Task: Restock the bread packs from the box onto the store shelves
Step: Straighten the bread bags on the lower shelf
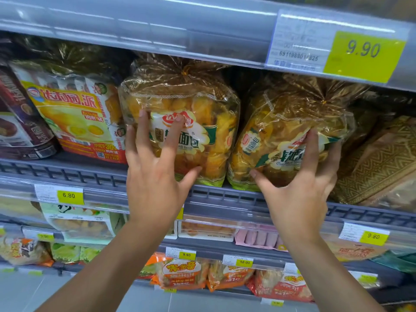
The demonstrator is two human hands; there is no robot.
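Overhead, a smooth grey shelf edge [157,30] runs above both hands, carrying a glossy yellow-green price tag [364,56] up beyond the right hand. Under the wrists, the slotted grey plastic rail of the middle shelf [67,174] bears the goods. Two bulging bread packs stand on it side by side, each a crinkly clear bag gathered at the top into a gold-brown twist. The left bread pack [198,122] stands upright beneath the left hand [155,176], whose spread fingers lie flat on its front, thumb at the lower edge, not clenched. The right bread pack [279,129] tilts slightly; the right hand [299,194] is open too, fingers pressed on its front and right side, thumb near its base. Left of the left hand leans a flat printed pie bag [74,118]. Right of the right hand lies a brown zigzag-patterned pack [382,163]. Below the forearms, small orange snack bags [182,275] crowd a lower shelf.
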